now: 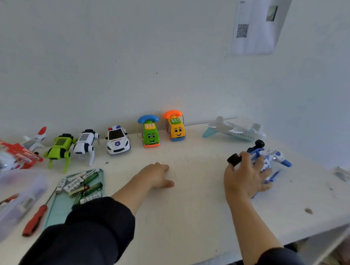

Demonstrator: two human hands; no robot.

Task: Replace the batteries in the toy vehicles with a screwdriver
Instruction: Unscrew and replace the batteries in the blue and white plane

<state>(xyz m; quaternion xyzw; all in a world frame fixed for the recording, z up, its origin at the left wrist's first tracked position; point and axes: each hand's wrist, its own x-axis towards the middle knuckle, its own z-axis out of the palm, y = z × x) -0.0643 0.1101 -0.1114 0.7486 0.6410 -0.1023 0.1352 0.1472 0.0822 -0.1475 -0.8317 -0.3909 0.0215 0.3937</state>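
My right hand [247,175] grips a blue and white toy vehicle with black wheels [270,160] that lies on the white table [185,215] at the right. My left hand [157,175] rests on the table near the middle, fingers loosely curled, holding nothing. A red-handled screwdriver [36,218] lies at the left, beside a teal tray [56,211] with several batteries [83,184]. Along the wall stand a police car [117,140], a green phone car [150,134] and an orange phone car [175,125].
A white toy plane [235,129] lies at the back right. A green robot dog [59,148], a white robot dog [86,143] and a red and white helicopter [15,151] stand at the left. A clear plastic box [6,202] sits at the near left. The table edge runs diagonally at the lower right.
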